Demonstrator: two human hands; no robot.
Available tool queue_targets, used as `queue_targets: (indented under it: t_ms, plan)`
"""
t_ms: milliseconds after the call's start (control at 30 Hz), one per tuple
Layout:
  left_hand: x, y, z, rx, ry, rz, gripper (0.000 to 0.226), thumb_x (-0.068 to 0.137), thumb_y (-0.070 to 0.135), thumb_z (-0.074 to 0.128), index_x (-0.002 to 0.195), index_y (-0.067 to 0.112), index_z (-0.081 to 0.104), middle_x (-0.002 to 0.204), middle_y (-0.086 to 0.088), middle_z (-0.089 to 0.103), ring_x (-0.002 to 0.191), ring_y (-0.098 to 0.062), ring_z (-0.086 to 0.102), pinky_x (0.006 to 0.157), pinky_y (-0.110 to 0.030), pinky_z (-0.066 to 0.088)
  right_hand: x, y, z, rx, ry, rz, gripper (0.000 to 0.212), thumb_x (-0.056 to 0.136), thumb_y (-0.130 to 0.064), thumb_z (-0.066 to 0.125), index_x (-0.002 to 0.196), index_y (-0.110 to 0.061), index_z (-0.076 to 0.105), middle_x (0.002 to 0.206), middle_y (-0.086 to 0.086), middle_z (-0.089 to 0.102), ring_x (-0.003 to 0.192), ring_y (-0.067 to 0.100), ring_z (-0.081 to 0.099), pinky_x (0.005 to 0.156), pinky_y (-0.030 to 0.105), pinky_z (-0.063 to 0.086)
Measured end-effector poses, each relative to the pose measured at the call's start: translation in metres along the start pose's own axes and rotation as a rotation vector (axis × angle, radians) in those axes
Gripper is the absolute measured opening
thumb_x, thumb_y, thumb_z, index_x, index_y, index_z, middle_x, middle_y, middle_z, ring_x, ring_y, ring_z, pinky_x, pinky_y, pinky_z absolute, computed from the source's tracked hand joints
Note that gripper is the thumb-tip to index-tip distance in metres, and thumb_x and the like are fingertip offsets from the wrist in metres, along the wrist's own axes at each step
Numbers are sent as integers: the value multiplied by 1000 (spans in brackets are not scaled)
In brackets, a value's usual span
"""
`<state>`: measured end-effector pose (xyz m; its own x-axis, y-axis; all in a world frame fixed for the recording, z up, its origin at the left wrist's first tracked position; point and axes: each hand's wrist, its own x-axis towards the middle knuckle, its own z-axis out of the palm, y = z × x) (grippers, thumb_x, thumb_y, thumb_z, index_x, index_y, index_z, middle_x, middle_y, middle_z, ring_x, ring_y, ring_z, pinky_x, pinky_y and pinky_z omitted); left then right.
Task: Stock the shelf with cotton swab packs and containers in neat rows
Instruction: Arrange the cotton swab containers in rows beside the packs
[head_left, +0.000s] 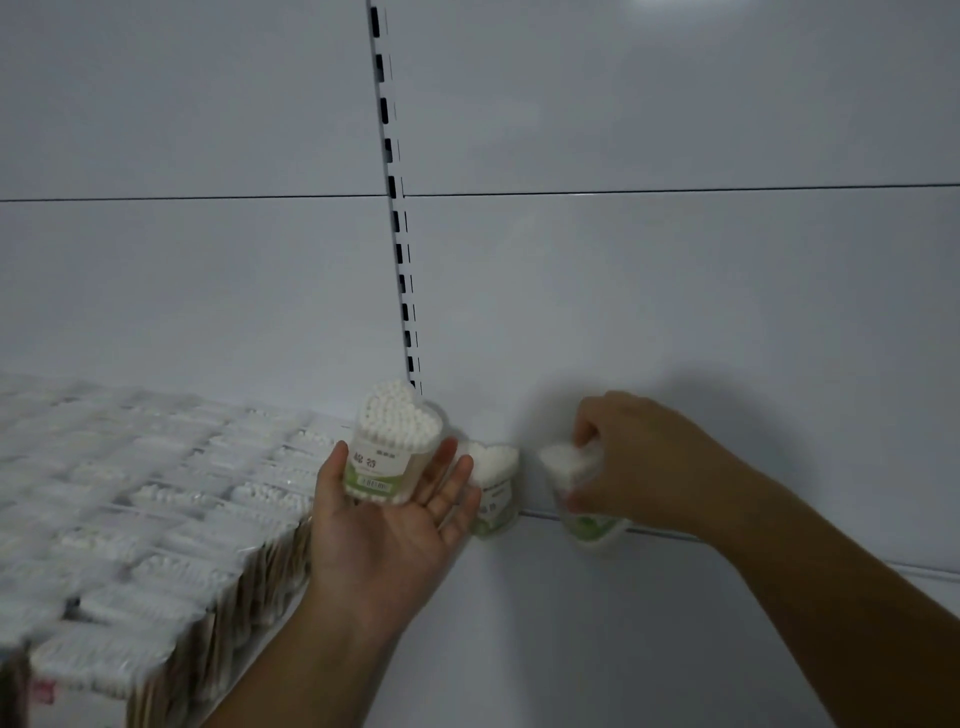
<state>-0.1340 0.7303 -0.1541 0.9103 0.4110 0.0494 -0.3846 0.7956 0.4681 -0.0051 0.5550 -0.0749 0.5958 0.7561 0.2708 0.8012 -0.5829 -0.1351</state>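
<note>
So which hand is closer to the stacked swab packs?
Left. The left hand is just right of the packs, holding a container; the right hand grips another container farther right.

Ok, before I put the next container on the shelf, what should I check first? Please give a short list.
1. Left hand grips the held container: ok.
2. Middle container stands by the back wall: ok.
3. Right hand is off the right container: not ok, it grips it.
4. Right container sits upright: cannot tell, blurred.
5. Bare shelf in front of the containers: ok.
6. Swab packs lie in rows at the left: ok.
</note>
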Motion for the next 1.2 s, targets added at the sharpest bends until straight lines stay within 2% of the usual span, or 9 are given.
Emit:
queue_targets:
  t_ms: [267, 400, 500, 600, 700, 800, 967, 1100, 1200]
  plan:
    - [3, -1, -5, 23, 107, -25, 58, 71, 55, 60, 105, 9, 71, 112, -16, 68, 102, -33, 67, 93, -47, 47, 2, -12, 40, -181, 143, -20, 41, 71, -45, 66, 100, -22, 51, 110, -1, 46, 106, 18, 41, 78, 27, 37]
    - [0, -1, 0, 34, 69, -24, 56, 73, 56, 58, 99, 9, 73, 104, -15, 69, 91, -30, 69, 83, -42, 53, 0, -10, 24, -161, 108, -71, 55, 73, -51, 67, 118, -25, 49, 117, -2, 42, 111, 18, 40, 88, 28, 39]
    - [-3, -2, 7, 89, 5, -3, 57, 73, 59, 56, 94, 11, 76, 86, -11, 68, 69, -22, 66, 59, -31, 56, -4, -17, -4, 131, 344, -203, 56, 77, -56, 60, 125, -30, 50, 115, -7, 49, 107, 11, 46, 84, 25, 39]
    - [-7, -9, 12, 208, -91, 2, 54, 77, 63, 53, 97, 18, 77, 86, -6, 68, 68, -15, 63, 56, -25, 52, -15, -35, -16, 429, 291, -236, 60, 71, -77, 43, 124, -48, 40, 112, -22, 52, 99, -6, 49, 78, 15, 42]
    - [-12, -24, 19, 515, -102, 96, 50, 69, 63, 70, 99, 23, 75, 91, -2, 69, 74, -12, 60, 56, -20, 46, -20, -48, -10, 532, 237, -233, 48, 76, -68, 56, 116, -43, 46, 106, -18, 58, 93, -1, 55, 76, 23, 49]
    - [-16, -34, 24, 869, 54, 294, 25, 94, 30, 56, 82, 20, 76, 77, -1, 69, 72, -20, 57, 54, -22, 44, -16, -42, -17, 704, 296, -219, 35, 74, -42, 76, 102, -36, 57, 95, -12, 63, 85, 5, 61, 69, 21, 51]
    - [-20, -32, 18, 1426, 141, 771, 14, 84, 18, 58, 93, 20, 68, 99, 10, 65, 95, -8, 57, 79, -4, 35, -6, 15, -51, 555, 404, 73, 40, 56, -51, 77, 88, -37, 58, 92, -20, 63, 81, -6, 60, 61, 9, 42]
    - [-16, -43, 16, 1810, 64, 883, 28, 66, 11, 65, 93, 12, 73, 111, -11, 63, 108, -33, 56, 95, -39, 41, -34, 46, -13, 204, 383, 12, 43, 63, -38, 84, 99, -23, 66, 109, -10, 57, 91, 9, 58, 77, 27, 50]
    - [-16, -48, 15, 1920, 7, 735, 36, 70, 13, 67, 106, 18, 70, 125, -6, 59, 129, -34, 44, 104, -50, 36, -52, 51, 28, 113, 387, -17, 45, 65, -31, 86, 100, -13, 64, 111, -2, 55, 94, 16, 59, 75, 31, 52]
